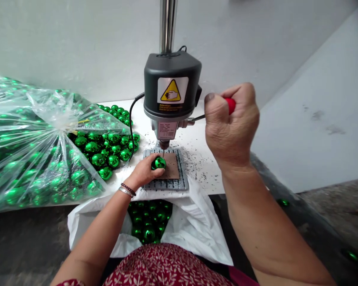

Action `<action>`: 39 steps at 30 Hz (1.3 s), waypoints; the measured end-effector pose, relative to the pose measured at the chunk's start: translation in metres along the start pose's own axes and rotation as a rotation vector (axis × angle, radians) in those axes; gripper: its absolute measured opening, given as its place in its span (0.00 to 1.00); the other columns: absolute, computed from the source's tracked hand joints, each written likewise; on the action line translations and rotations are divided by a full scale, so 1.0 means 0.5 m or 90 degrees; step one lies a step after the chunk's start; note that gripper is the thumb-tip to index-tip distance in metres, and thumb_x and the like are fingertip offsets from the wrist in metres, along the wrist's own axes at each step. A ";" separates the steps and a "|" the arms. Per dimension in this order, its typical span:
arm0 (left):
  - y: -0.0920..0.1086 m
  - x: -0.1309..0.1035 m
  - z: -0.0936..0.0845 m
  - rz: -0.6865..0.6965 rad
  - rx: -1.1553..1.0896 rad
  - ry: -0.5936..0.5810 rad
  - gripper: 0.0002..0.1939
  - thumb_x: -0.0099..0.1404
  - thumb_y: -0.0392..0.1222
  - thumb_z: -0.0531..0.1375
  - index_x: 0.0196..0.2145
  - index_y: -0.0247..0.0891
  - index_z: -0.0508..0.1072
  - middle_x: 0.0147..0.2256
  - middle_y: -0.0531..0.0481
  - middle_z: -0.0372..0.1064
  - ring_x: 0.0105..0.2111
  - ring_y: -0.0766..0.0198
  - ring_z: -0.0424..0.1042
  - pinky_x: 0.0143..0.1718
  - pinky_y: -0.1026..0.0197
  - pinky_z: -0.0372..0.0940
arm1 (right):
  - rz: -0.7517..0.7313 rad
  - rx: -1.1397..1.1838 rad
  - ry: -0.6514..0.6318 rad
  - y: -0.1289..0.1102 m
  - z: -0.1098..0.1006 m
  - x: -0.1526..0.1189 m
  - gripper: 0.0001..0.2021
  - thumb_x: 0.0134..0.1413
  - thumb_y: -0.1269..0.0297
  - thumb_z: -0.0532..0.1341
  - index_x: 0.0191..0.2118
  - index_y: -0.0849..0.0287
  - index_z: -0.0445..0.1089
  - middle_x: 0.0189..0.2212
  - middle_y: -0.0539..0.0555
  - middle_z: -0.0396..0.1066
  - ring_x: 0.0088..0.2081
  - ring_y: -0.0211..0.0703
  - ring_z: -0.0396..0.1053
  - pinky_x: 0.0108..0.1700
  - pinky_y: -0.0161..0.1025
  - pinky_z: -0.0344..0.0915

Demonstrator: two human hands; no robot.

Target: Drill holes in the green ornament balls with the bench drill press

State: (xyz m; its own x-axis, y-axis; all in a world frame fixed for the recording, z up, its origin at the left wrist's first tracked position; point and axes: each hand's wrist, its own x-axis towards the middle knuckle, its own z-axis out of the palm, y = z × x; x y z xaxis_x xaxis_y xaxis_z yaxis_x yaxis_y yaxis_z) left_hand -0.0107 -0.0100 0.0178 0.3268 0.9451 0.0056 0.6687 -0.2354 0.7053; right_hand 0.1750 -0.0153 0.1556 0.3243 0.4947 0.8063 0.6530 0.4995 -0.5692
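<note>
My left hand (147, 170) grips a shiny green bauble (159, 163) between thumb and fingers, above a brown board (172, 167) on the slotted metal base (183, 180) of a bench drill press (172, 87). The thin drill bit (164, 151) points down at the top of the bauble; I cannot tell whether it has gone in. Raised at the right, my right hand (232, 123) is closed round the red knob (231, 105) of the drill press's feed lever.
A large clear plastic bag (48, 151) of green baubles covers the table's left side, with loose baubles (107, 149) beside it. Below the table edge, a white sack (193, 226) holds more. Dark shavings (201, 167) litter the white tabletop (210, 180). A black cable (131, 119) hangs left of the drill.
</note>
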 end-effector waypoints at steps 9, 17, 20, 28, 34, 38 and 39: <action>-0.028 -0.005 -0.009 -0.164 -0.305 0.014 0.26 0.59 0.53 0.61 0.51 0.39 0.63 0.34 0.54 0.68 0.26 0.68 0.68 0.31 0.62 0.65 | 0.036 -0.039 -0.034 -0.006 0.005 0.024 0.12 0.59 0.65 0.57 0.28 0.57 0.52 0.21 0.41 0.50 0.25 0.26 0.52 0.35 0.30 0.57; -0.032 0.012 -0.001 -0.149 -0.288 0.027 0.24 0.57 0.50 0.63 0.49 0.38 0.66 0.31 0.55 0.67 0.23 0.70 0.65 0.27 0.65 0.63 | 0.074 -0.059 -0.056 -0.015 0.005 0.031 0.12 0.60 0.67 0.57 0.28 0.58 0.52 0.21 0.41 0.46 0.26 0.25 0.50 0.35 0.28 0.54; -0.028 0.016 0.007 -0.102 -0.202 0.053 0.26 0.54 0.47 0.66 0.50 0.38 0.68 0.35 0.51 0.71 0.31 0.65 0.69 0.35 0.61 0.66 | 0.086 -0.064 -0.047 -0.016 0.006 0.029 0.12 0.59 0.69 0.57 0.28 0.59 0.53 0.21 0.41 0.47 0.25 0.25 0.49 0.33 0.28 0.53; -0.008 0.021 0.009 -0.070 -0.123 0.038 0.31 0.51 0.44 0.68 0.54 0.38 0.72 0.43 0.47 0.76 0.42 0.56 0.73 0.48 0.55 0.67 | 0.023 -0.035 -0.003 -0.004 0.007 0.024 0.10 0.57 0.65 0.58 0.28 0.60 0.57 0.20 0.41 0.50 0.24 0.25 0.46 0.30 0.28 0.51; -0.019 0.023 0.004 -0.092 -0.138 0.028 0.30 0.54 0.46 0.66 0.55 0.38 0.73 0.45 0.47 0.77 0.46 0.54 0.74 0.52 0.54 0.66 | 0.033 -0.026 -0.004 -0.004 0.007 0.023 0.11 0.57 0.66 0.59 0.28 0.61 0.56 0.20 0.41 0.49 0.24 0.24 0.47 0.30 0.28 0.51; -0.009 0.030 0.004 -0.019 -0.059 0.026 0.30 0.51 0.43 0.68 0.54 0.39 0.74 0.50 0.46 0.75 0.51 0.52 0.72 0.56 0.53 0.64 | -0.017 -0.006 0.006 0.008 0.009 0.018 0.13 0.60 0.58 0.56 0.29 0.61 0.56 0.22 0.41 0.49 0.25 0.23 0.47 0.32 0.27 0.52; -0.008 0.032 0.004 -0.014 -0.053 0.027 0.31 0.51 0.42 0.68 0.54 0.39 0.74 0.51 0.45 0.75 0.51 0.52 0.72 0.56 0.53 0.63 | -0.019 -0.003 0.004 0.010 0.009 0.018 0.15 0.61 0.56 0.56 0.29 0.61 0.56 0.22 0.41 0.49 0.25 0.23 0.47 0.32 0.27 0.52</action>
State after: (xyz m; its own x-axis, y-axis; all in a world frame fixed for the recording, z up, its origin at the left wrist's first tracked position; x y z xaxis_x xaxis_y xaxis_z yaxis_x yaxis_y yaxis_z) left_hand -0.0069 0.0054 0.0134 0.2825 0.9591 0.0187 0.6171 -0.1966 0.7619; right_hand 0.1778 -0.0051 0.1593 0.3084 0.4751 0.8241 0.6661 0.5106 -0.5437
